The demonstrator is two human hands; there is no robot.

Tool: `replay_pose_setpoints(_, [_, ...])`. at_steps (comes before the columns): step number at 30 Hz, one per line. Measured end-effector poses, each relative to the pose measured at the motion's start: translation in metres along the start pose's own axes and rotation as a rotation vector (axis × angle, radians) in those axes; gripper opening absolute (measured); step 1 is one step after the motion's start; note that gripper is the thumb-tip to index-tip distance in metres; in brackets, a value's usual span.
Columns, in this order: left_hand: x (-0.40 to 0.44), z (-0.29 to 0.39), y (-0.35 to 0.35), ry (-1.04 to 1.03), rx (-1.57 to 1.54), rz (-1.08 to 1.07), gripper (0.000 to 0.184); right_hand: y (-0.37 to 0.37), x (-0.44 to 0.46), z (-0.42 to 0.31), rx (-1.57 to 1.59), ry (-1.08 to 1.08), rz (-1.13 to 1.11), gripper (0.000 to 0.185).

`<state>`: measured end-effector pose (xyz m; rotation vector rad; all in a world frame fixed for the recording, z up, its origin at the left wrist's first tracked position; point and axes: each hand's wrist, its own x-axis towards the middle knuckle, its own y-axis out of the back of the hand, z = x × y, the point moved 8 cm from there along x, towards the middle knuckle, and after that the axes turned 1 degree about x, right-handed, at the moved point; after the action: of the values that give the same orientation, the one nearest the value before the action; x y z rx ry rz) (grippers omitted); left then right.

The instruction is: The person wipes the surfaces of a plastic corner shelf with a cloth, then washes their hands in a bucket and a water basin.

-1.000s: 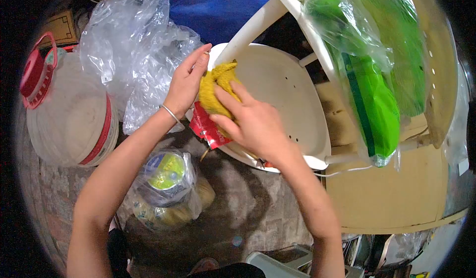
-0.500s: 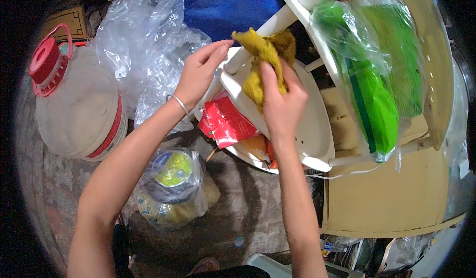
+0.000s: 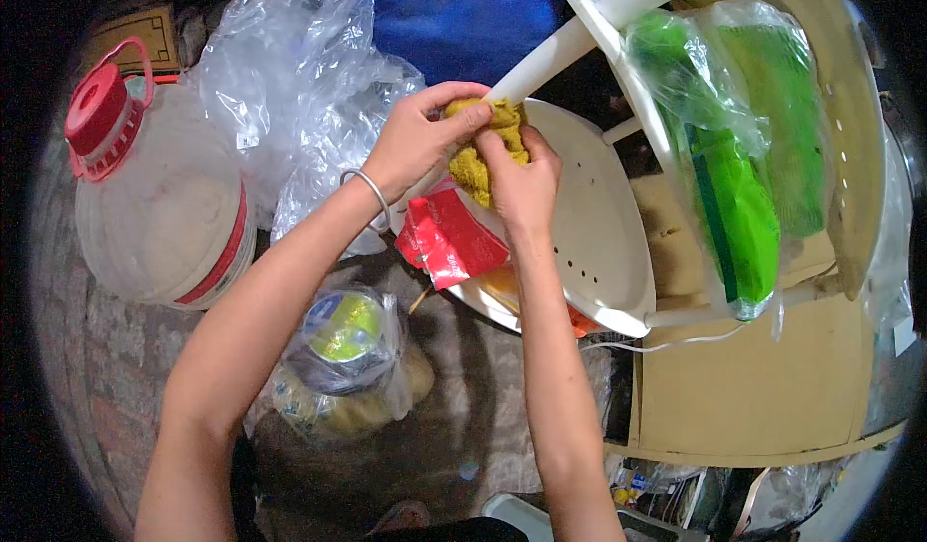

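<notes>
Though they were apart earlier, both hands (image 3: 410, 141) (image 3: 527, 183) now meet, curled closed on the yellow cloth (image 3: 472, 167).

At the frame's centre, the cloth (image 3: 471, 173) is between the left hand (image 3: 425, 138) and the right hand (image 3: 526, 183), by the left edge of the chair (image 3: 603, 228). Just below the cloth is a packet (image 3: 452, 240). A lidded jar (image 3: 159, 228) is at far left, with plastic bags (image 3: 290, 88) between jar and chair. Bagged goods (image 3: 739, 213) lie upper right, before the chair's backrest. A bagged tub (image 3: 343, 334) sits lower left of centre.
</notes>
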<state>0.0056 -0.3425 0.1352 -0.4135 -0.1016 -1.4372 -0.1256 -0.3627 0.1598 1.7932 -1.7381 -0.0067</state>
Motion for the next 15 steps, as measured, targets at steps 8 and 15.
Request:
replay_pose_setpoints(8, [0.005, -0.005, 0.005, 0.026, -0.031, 0.032, 0.032, -0.002, 0.010, -0.020, 0.022, 0.034, 0.088, 0.027])
replay_pose_setpoints(15, [0.012, -0.009, 0.005, 0.007, -0.122, 0.086, 0.024, -0.001, 0.005, -0.009, 0.051, 0.052, 0.075, 0.024])
